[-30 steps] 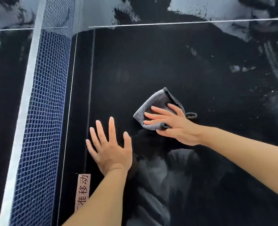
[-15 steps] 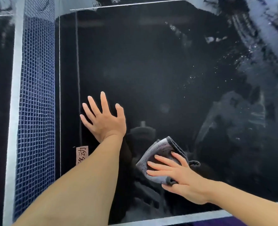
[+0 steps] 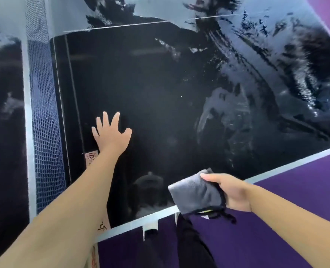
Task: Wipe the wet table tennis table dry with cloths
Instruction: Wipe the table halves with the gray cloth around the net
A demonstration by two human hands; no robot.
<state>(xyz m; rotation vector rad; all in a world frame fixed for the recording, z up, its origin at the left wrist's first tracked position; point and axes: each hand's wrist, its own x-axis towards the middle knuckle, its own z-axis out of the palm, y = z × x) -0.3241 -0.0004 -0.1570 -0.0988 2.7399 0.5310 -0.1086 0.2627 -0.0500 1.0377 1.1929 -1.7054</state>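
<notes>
- Dragged the grey cloth (image 3: 195,196) back from the middle of the table (image 3: 160,93) to the near white edge (image 3: 141,222) within the last second.
- No longer pressing it flat under straight fingers: now gripping it in the right hand (image 3: 231,192), thumb on top, with the remaining fingers hidden under the fold.
- Appears to hold it just clear of the surface, partly above the edge line and partly above the purple floor (image 3: 295,219), with a dark loop and a small tag dangling underneath.
- Keeps the left hand (image 3: 112,134) open and spread flat on the table, near the blue net (image 3: 44,132) and just beyond a pinkish label (image 3: 91,157), holding nothing.
- Reads as the end of one pulling stroke, probably with a refold or a fresh reach outward to come.
- Looks matte and evenly dark around the left hand and alongside the net, so judged largely dry there.
- Still shows glossy streaks, smears and scattered beads across the right and far parts, with pale reflections breaking up on the film of water.
- Leaves, by that look, well over half the visible surface to wipe.
</notes>
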